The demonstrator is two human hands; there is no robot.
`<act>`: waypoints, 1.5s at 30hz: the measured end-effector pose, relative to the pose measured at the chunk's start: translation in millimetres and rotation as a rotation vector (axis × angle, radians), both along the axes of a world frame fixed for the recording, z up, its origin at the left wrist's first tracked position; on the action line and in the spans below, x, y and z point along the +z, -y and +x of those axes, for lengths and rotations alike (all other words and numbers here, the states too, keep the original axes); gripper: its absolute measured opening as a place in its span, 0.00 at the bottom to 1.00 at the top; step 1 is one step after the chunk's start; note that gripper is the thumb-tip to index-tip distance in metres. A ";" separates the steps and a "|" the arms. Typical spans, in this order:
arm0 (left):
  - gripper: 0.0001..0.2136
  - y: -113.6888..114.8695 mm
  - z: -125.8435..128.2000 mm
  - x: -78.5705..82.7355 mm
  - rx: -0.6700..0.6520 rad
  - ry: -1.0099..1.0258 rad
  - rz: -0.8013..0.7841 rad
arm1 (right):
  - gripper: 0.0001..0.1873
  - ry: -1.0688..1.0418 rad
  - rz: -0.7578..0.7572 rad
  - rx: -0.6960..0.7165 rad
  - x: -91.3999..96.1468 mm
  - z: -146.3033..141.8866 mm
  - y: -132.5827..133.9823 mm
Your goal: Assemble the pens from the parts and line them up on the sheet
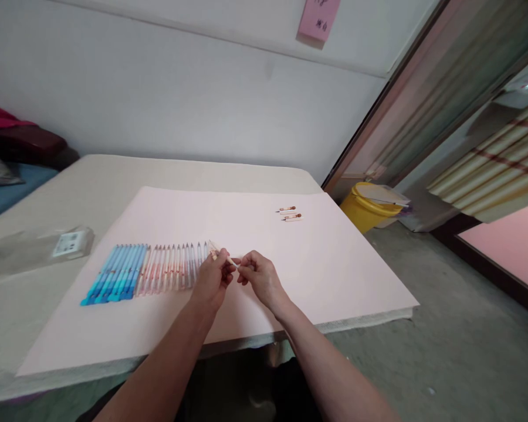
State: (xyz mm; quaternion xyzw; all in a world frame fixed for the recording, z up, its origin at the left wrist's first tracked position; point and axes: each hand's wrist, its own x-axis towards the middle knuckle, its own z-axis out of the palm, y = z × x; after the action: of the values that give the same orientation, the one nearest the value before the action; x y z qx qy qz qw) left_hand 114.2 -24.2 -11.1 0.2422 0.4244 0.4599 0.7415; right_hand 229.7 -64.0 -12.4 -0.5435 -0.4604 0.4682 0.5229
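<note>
My left hand [213, 278] and my right hand [259, 278] meet over the pale pink sheet [334, 275], both pinching one clear pen [222, 255] with a pinkish grip. The left fingers close around its barrel, and the right fingertips pinch its near end. Just left of my hands lies a neat row of clear pens [171, 266] with red markings, and beside them a row of blue pens [117, 274]. Two small pen parts [290, 213] lie apart on the sheet, farther away to the right.
The sheet covers a beige table [35, 199] set against a white wall. A clear plastic packet with a label [73, 243] lies at the table's left. A yellow bucket [367, 205] stands on the floor at the right. Cushions sit at far left.
</note>
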 end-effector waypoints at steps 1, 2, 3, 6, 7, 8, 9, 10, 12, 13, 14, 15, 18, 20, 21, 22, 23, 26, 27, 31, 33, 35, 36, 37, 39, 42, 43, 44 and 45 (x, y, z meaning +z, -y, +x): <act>0.11 0.5 0.4 -0.1 0.002 0.000 0.003 | 0.04 0.001 -0.003 -0.012 0.4 -0.5 0.0; 0.11 1.0 0.8 -0.4 0.004 0.000 0.005 | 0.04 0.000 -0.006 -0.022 0.5 -1.1 -0.1; 0.11 1.7 1.3 -0.6 0.007 0.003 0.010 | 0.04 -0.005 -0.007 -0.033 0.2 -1.8 -0.2; 0.12 3.5 2.2 -1.4 0.021 0.009 0.019 | 0.05 -0.035 0.000 -0.051 -1.3 -3.6 -1.0; 0.12 3.8 2.3 -1.6 0.026 0.008 0.017 | 0.05 -0.044 0.000 -0.054 -1.4 -4.0 -1.3; 0.11 3.8 2.1 -1.6 0.032 0.007 0.014 | 0.05 -0.047 -0.003 -0.059 -1.2 -4.2 -1.6; 0.11 3.5 1.7 -1.5 0.036 0.004 0.009 | 0.05 -0.042 -0.009 -0.064 -0.7 -4.3 -1.9; 0.11 2.9 1.1 -1.2 0.039 0.001 0.003 | 0.05 -0.030 -0.016 -0.068 0.1 -4.3 -2.1; 0.10 1.2 -0.1 -0.6 0.044 -0.003 -0.005 | 0.05 -0.003 -0.024 -0.074 1.9 -4.1 -2.4; 0.10 0.3 -0.6 -0.2 0.046 -0.006 -0.010 | 0.05 0.006 -0.026 -0.075 2.5 -3.8 -2.5; 0.09 -0.6 -1.0 0.2 0.047 -0.010 -0.014 | 0.06 0.009 -0.027 -0.073 2.9 -3.6 -2.6; 0.09 -1.4 -1.2 0.4 0.047 -0.010 -0.017 | 0.06 0.009 -0.027 -0.070 3.0 -3.2 -2.5; 0.08 -3.4 -1.5 0.5 0.051 0.010 -0.028 | 0.07 0.031 -0.031 -0.060 2.6 -1.5 -1.7; 0.07 -4.6 -1.7 0.2 0.058 0.029 -0.040 | 0.07 0.094 -0.016 -0.086 2.9 -0.5 0.0; 0.07 -5.2 -1.8 0.0 0.062 0.040 -0.049 | 0.08 0.146 0.003 -0.113 3.3 -0.5 1.3; 0.06 -5.8 -1.9 -0.2 0.068 0.051 -0.057 | 0.09 0.213 0.028 -0.142 3.7 -1.1 2.9; 0.06 -6.4 -1.9 -0.5 0.075 0.062 -0.065 | 0.09 0.289 0.056 -0.165 4.2 -2.4 4.8; 0.06 -7.3 -1.0 -2.2 0.090 0.097 -0.067 | 0.07 0.524 0.141 -0.133 4.1 -11.6 11.0; 0.06 -7.3 -0.4 -3.0 0.087 0.104 -0.063 | 0.05 0.594 0.166 -0.097 3.5 -16.1 12.8; 0.10 -4.5 3.0 -5.7 0.073 0.101 -0.042 | 0.07 0.822 0.156 -0.023 -0.6 -33.2 15.8; 0.11 -1.8 4.9 -6.3 0.069 0.082 -0.026 | 0.08 0.892 0.108 -0.024 -2.3 -38.1 14.5; 0.12 0.9 6.8 -6.9 0.061 0.067 -0.015 | 0.09 0.932 0.083 -0.018 -3.3 -40.1 12.3; 0.12 1.9 7.6 -7.5 0.055 0.064 -0.016 | 0.09 0.945 0.079 -0.017 -3.7 -40.4 11.1; 0.12 2.6 8.2 -8.2 0.049 0.061 -0.020 | 0.10 0.956 0.074 -0.017 -4.1 -40.3 10.0; 0.13 3.1 9.0 -9.7 0.038 0.060 -0.032 | 0.10 0.973 0.063 -0.019 -4.8 -40.1 8.1; 0.13 2.7 8.9 -10.2 0.017 0.058 -0.043 | 0.09 0.982 0.064 -0.016 -6.1 -39.8 6.8; 0.13 2.8 8.8 -9.6 0.014 0.057 -0.042 | 0.09 0.981 0.071 -0.015 -6.4 -39.7 6.7; 0.14 3.0 8.7 -8.5 0.014 0.055 -0.038 | 0.08 0.981 0.079 -0.017 -6.7 -39.6 6.8; 0.14 3.4 8.7 -7.1 0.015 0.050 -0.031 | 0.08 0.982 0.087 -0.020 -6.9 -39.3 6.9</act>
State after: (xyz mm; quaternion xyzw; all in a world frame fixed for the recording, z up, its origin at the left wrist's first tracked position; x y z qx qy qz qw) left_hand 122.9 -27.6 -18.2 0.2162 0.4144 0.4646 0.7521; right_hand 190.4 -70.9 -19.3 -0.6820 -0.6664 0.1321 0.2708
